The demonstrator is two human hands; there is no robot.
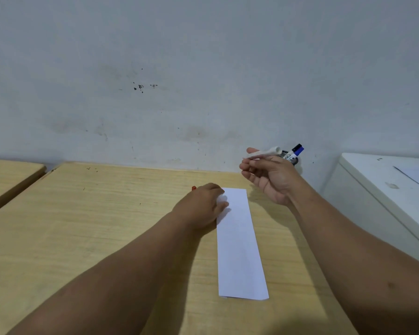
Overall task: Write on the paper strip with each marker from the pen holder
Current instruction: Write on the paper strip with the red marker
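Observation:
A white paper strip [240, 245] lies lengthwise on the wooden table [82, 238]. My left hand [202, 205] rests knuckles-up on the strip's far left corner, fingers curled. A small red cap [194, 188] pokes out at the hand's far side; the rest of it is hidden. My right hand [270, 176] hovers above the table beyond the strip, pinching a white marker [265, 153] that lies roughly level. Just behind this hand stands the mesh pen holder [291, 158], mostly hidden, with a blue-capped marker [298, 150] and a black-capped one sticking out.
A blue-grey wall runs along the table's far edge. A white cabinet top [385, 180] with a sheet on it stands to the right. A second wooden table [7, 175] sits at the left across a narrow gap.

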